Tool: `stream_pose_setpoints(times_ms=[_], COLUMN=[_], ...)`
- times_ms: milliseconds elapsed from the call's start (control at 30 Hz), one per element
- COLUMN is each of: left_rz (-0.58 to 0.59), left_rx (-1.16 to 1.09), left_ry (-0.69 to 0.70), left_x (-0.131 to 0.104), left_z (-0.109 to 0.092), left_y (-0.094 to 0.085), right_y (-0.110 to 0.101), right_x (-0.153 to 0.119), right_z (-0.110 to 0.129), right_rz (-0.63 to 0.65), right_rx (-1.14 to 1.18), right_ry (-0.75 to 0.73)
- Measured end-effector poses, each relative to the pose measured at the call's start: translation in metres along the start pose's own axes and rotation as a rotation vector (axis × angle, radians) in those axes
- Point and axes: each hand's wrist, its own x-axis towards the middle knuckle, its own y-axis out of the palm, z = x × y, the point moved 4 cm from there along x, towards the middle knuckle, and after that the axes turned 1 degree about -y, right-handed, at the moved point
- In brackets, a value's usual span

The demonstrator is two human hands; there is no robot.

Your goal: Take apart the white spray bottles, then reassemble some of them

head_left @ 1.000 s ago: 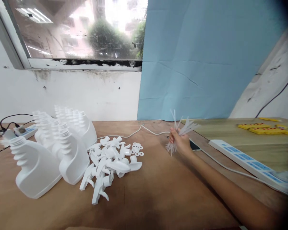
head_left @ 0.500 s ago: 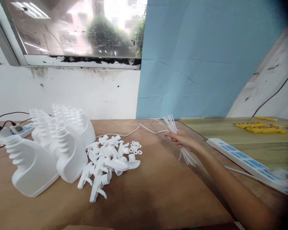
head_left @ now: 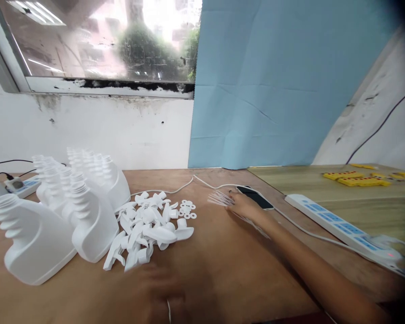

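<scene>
My right hand [head_left: 243, 205] is closed around a bundle of thin white plastic tubes [head_left: 219, 198], low over the table. The tube ends fan out to the left of my fingers, and the other ends show under my wrist. Smeared by motion, my left hand [head_left: 151, 292] is at the bottom edge, just below a pile of white spray trigger heads [head_left: 150, 225]. Its fingers are too blurred to read. Small white ring washers [head_left: 187, 207] lie at the pile's right side. Left of the pile stand several white bottles [head_left: 94, 225] with ribbed necks and no caps.
A phone [head_left: 254, 198] lies just behind my right wrist, with a white cable [head_left: 300, 230] beside it. The power strip [head_left: 330, 218] stretches along the right. Yellow pieces [head_left: 362, 181] lie on the lighter table beyond. Another power strip [head_left: 29, 185] sits behind the bottles.
My right hand has lowered the tubes and tipped them from steep to nearly flat, pointing left. The phone has come into sight behind it. My left hand has entered at the bottom.
</scene>
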Motion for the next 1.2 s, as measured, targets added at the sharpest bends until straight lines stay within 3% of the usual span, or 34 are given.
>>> stream_pose_setpoints(times_ms=[133, 233, 300, 467, 700, 833, 967, 1200], left_rz=[-0.268, -0.273, -0.248, -0.262, -0.353, -0.391, -0.403, -0.423], left_rx=[0.285, 0.368, 0.372, 0.314, 0.134, 0.098, 0.134, 0.178], left_ry=[-0.259, -0.351, -0.375, -0.335, -0.161, -0.138, -0.187, -0.288], left_x=[0.009, 0.017, 0.021, 0.018, 0.018, 0.017, 0.017, 0.019], left_z=[0.06, 0.095, 0.106, 0.106, 0.096, 0.097, 0.099, 0.109], left_y=[-0.027, -0.029, -0.025, -0.013, 0.012, 0.023, 0.024, 0.029], right_y=[0.001, 0.009, 0.021, 0.049, 0.051, 0.05, 0.053, 0.044], right_x=[-0.007, -0.019, -0.028, -0.041, -0.039, -0.036, -0.034, -0.04], right_z=[0.027, 0.067, 0.09, 0.116, 0.114, 0.112, 0.107, 0.111], right_rz=[-0.11, -0.256, -0.277, -0.258, -0.136, -0.068, -0.047, -0.166], right_rx=[-0.034, 0.066, 0.121, 0.194, 0.337, 0.461, 0.515, 0.444], right_ry=[-0.151, -0.406, -0.512, -0.709, -0.834, -0.77, -0.662, -0.738])
